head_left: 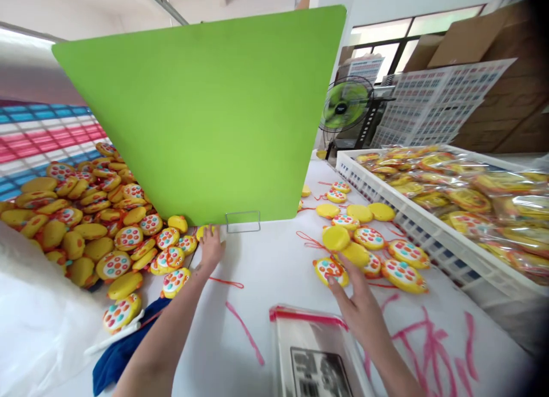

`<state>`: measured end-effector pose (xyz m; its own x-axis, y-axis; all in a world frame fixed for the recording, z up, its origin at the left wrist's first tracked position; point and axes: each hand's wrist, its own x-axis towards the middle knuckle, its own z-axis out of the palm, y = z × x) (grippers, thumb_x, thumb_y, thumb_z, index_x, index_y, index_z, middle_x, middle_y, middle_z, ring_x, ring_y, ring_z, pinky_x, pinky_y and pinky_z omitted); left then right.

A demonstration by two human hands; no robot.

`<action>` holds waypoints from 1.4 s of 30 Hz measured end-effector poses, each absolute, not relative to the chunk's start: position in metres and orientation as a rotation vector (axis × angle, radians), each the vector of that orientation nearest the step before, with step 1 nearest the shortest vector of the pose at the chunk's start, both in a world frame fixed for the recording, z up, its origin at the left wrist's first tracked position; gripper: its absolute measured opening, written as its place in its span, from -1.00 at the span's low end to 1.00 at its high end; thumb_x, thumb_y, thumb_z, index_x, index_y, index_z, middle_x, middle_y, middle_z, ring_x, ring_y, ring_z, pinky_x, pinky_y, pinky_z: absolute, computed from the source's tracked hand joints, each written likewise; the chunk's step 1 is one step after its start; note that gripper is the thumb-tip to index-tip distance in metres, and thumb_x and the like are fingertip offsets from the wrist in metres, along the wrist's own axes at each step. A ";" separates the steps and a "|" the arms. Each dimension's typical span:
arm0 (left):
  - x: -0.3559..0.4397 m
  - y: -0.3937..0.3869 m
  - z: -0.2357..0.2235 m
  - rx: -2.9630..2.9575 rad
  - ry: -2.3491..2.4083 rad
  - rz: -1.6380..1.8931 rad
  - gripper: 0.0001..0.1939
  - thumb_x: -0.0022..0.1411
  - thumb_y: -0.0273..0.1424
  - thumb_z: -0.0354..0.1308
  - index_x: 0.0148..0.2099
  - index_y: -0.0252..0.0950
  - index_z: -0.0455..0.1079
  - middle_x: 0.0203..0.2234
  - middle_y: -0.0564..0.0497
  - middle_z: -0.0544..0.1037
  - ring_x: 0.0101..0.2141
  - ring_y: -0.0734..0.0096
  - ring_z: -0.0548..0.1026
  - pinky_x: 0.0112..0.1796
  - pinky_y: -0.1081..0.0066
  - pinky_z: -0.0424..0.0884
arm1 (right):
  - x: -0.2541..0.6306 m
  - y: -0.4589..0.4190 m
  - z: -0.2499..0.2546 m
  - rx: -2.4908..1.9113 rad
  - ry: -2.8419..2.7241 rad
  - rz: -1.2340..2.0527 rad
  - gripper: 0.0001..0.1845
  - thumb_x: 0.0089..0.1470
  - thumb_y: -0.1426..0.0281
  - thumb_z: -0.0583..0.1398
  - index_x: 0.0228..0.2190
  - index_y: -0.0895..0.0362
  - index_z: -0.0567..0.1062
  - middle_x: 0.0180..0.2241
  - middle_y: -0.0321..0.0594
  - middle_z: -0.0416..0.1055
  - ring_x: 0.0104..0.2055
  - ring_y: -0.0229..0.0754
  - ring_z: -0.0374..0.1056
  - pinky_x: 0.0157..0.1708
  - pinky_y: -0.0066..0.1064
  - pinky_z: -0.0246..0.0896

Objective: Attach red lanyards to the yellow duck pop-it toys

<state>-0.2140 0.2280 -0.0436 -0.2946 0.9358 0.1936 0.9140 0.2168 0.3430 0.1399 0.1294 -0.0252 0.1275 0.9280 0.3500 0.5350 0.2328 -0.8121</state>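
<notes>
While the left hand (211,247) seems closed on a toy (205,231), the open right hand (358,305) should pinch its toy (330,269) by the edges.

I see a big green board (210,116) standing up on the white table (274,259), held at the bottom by a thin wire stand (243,221). Behind it, on the right, a green fan (346,105) stands near the window. A white crate (433,237) on the right is full of bagged yellow things. Printed sheets (433,102) lean against brown boxes (506,82) behind it. A clear bag with a red strip (313,342) lies close to me. A blue cloth (118,354) sits at the bottom left. Pink marks (429,334) are drawn on the table.
</notes>
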 end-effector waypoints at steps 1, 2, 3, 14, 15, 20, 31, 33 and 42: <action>-0.225 0.236 -0.044 1.780 2.454 0.578 -0.42 0.13 -0.51 0.04 0.21 -0.33 0.09 0.25 -0.29 0.00 0.25 -0.08 -0.10 0.13 -0.12 -0.07 | 0.138 0.128 -0.030 -1.413 -1.565 0.553 -0.42 0.11 0.14 0.05 0.13 0.07 0.19 0.19 -0.10 0.14 0.24 -0.01 0.02 0.21 -0.08 -0.07; -0.234 0.242 -0.043 1.738 2.476 0.566 -0.44 0.12 -0.51 0.04 0.20 -0.34 0.11 0.23 -0.32 0.03 0.24 -0.12 -0.08 0.12 -0.15 -0.08 | 0.135 0.126 -0.035 -1.397 -1.597 0.598 -0.47 0.11 0.15 0.05 0.09 0.06 0.24 0.17 -0.11 0.17 0.23 -0.01 0.05 0.20 -0.09 -0.04; -0.241 0.245 -0.042 1.713 2.481 0.571 -0.46 0.13 -0.51 0.03 0.18 -0.36 0.13 0.20 -0.34 0.08 0.22 -0.14 -0.04 0.11 -0.15 -0.06 | 0.133 0.125 -0.040 -1.380 -1.629 0.643 -0.51 0.11 0.15 0.06 0.06 0.05 0.28 0.15 -0.12 0.21 0.22 -0.02 0.07 0.19 -0.09 -0.02; -0.169 0.171 -0.013 1.834 1.654 0.784 -0.56 0.29 -0.28 -0.12 0.18 -0.31 0.12 -0.08 -0.11 0.45 -0.19 0.34 0.45 -0.15 0.36 0.37 | 0.099 0.116 -0.039 -1.194 -1.512 1.212 -0.51 0.09 0.11 0.11 0.03 0.01 0.33 0.07 -0.11 0.31 0.08 -0.03 0.25 0.03 -0.13 0.22; -0.154 0.158 -0.010 1.806 1.484 0.819 -0.56 0.28 -0.25 -0.10 0.16 -0.29 0.16 -0.08 -0.09 0.45 -0.19 0.34 0.44 -0.15 0.37 0.36 | 0.095 0.114 -0.035 -1.166 -1.469 1.287 -0.48 0.09 0.10 0.11 0.06 0.01 0.30 0.07 -0.11 0.30 0.05 -0.04 0.27 -0.01 -0.15 0.26; -0.099 0.115 -0.005 1.547 1.172 0.926 -0.55 0.21 -0.15 0.02 0.08 -0.28 0.29 -0.13 -0.06 0.47 -0.17 0.33 0.42 -0.14 0.40 0.34 | 0.079 0.102 -0.020 -1.019 -1.289 1.564 -0.51 0.06 0.10 0.14 0.00 0.03 0.32 -0.06 -0.16 0.39 -0.11 -0.07 0.36 -0.27 -0.29 0.38; -0.070 0.078 -0.013 1.152 1.009 1.109 -0.49 0.21 -0.17 0.07 0.14 -0.27 0.16 -0.10 -0.06 0.40 -0.18 0.37 0.40 -0.16 0.41 0.35 | 0.084 0.084 -0.013 -0.896 -1.090 1.792 -0.54 0.05 0.16 0.18 -0.01 -0.08 0.26 -0.04 -0.21 0.32 -0.23 -0.13 0.39 -0.49 -0.37 0.40; -0.071 0.078 -0.011 1.161 0.995 1.093 -0.50 0.21 -0.17 0.06 0.13 -0.28 0.16 -0.11 -0.06 0.41 -0.18 0.37 0.40 -0.15 0.40 0.34 | 0.082 0.082 -0.010 -0.910 -1.114 1.771 -0.52 0.03 0.17 0.19 0.00 -0.07 0.27 -0.03 -0.19 0.32 -0.22 -0.12 0.39 -0.51 -0.37 0.41; -0.071 0.073 -0.019 1.015 0.835 1.118 -0.26 0.18 -0.01 0.01 0.30 -0.19 -0.09 0.13 -0.17 0.25 -0.01 0.17 0.36 -0.02 0.25 0.30 | 0.077 0.085 -0.018 -1.003 -0.999 1.665 -0.46 0.01 0.10 0.18 0.02 -0.06 0.26 -0.05 -0.16 0.33 -0.32 -0.12 0.42 -0.63 -0.39 0.38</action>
